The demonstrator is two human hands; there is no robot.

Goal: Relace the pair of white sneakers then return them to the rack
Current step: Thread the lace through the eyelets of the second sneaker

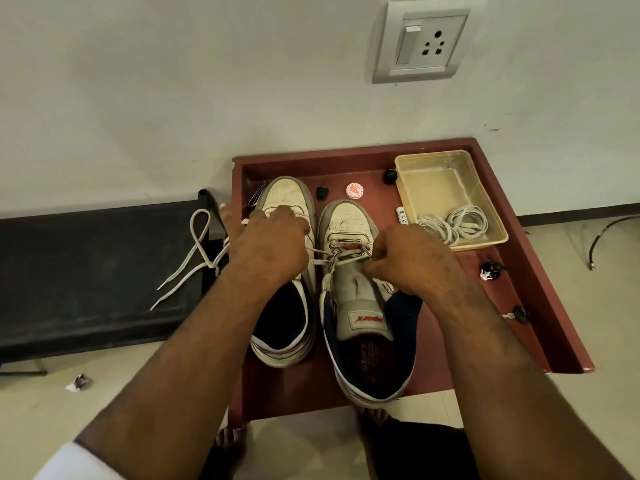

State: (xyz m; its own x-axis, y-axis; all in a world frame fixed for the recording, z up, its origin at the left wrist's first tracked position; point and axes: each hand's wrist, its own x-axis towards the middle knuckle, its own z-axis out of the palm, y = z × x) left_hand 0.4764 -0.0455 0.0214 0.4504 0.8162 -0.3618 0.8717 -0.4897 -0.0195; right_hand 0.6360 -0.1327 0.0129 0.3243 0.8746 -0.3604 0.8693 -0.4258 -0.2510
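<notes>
Two white sneakers stand side by side, toes toward the wall, on a red-brown tray-like stand (540, 271). The right sneaker (349, 220) has its lace (322, 252) threaded through the lower eyelets, and its tongue is pulled up. My right hand (412, 259) pinches the lace at the sneaker's right eyelets. My left hand (266, 247) lies over the left sneaker (287, 192) and holds the other lace strand, which runs from under its fingers to the right sneaker. A loose white lace (194, 258) trails off to the left over a black bench.
A clear plastic box (433, 181) holding a coiled white cable sits at the stand's back right. Small items lie on the stand: a round red-and-white lid (354, 191), black caps, keys. The black bench (86, 271) is on the left, with a wall socket (424, 39) above.
</notes>
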